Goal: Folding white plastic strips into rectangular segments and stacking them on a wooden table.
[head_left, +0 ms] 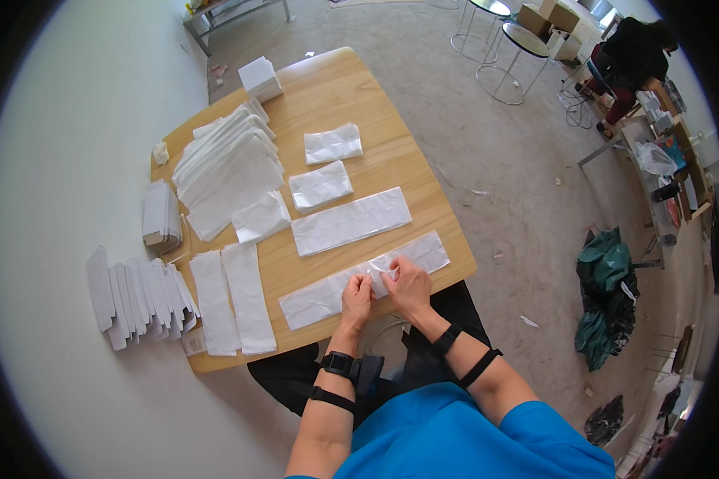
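A long, flat white strip (319,303), folded and slightly shiny like thin film or a bag, lies along the near edge of the table. Over its middle, my left hand (358,297) is closed in a pinch, with a tiny white bit at the fingertips that I cannot make out. Close beside it, my right hand (410,286) pinches at the strip's upper surface, where the thin material looks raised and creased. Beyond the hands lies a shorter white folded piece (351,221). Two small folded white packets (321,186) rest farther back.
Fanned white sheets (228,164) cover the wooden table's (399,152) left side. White flat cartons (140,299) stand along the left edge, near two upright white strips (248,299). A white stack (260,78) sits at the far corner. Across the room, a person (631,64) sits working.
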`<state>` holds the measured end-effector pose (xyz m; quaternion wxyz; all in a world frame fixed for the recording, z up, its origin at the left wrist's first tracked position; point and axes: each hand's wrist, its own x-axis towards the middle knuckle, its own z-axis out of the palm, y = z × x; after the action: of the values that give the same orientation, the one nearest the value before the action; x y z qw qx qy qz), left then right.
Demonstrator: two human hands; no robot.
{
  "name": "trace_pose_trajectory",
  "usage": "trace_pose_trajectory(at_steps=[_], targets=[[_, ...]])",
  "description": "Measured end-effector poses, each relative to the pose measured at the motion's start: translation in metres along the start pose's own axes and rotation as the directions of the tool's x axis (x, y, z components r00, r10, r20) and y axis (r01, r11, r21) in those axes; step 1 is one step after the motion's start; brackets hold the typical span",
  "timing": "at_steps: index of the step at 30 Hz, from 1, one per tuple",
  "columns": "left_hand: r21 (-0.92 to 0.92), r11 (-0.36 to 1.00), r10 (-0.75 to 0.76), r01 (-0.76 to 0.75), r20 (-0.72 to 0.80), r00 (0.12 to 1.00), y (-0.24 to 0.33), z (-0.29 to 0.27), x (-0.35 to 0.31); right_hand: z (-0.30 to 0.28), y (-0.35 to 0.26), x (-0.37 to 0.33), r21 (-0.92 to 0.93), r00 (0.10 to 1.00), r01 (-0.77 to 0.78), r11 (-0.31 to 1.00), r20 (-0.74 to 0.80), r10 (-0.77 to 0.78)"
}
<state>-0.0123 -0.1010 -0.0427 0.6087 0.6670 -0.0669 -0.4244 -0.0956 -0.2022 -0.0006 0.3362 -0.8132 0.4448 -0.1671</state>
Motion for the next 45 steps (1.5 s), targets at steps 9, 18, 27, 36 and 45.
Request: trace_pose_trajectory(at_steps=[9,18,27,36,45], targets=[[0.053,0.999,-0.005,0.005,-0.005,1.0,-0.003,-0.002,0.001,-0.008,-0.005,0.001,0.521,0.97,-0.227,0.823,0.2,0.141],[-0.335,0.937,-0.057,0.102,0.144,0.988,0.022,-0.06,-0.025,0.023,0.023,0.007,0.487,0.924,-0.351,0.8,0.317,0.212],[0.757,0.577,0.372,0.305,-0.577,0.728,0.025,-0.245,-0.104,0.004,0.017,0.011,0.463,0.934,-0.306,0.832,0.316,0.168],[0.642,0.666,0.454,-0.378,0.053,0.89,0.072,-0.004,-0.053,-0.056,0.069,0.042,-0.011,0.951,-0.152,0.988,-0.273,0.144],[0.911,0.1,0.429,-0.4,0.323,0.844,0.03,0.017,-0.018,-0.059,0.069,0.045,-0.076,0.968,-0.182,0.98,-0.189,0.165]])
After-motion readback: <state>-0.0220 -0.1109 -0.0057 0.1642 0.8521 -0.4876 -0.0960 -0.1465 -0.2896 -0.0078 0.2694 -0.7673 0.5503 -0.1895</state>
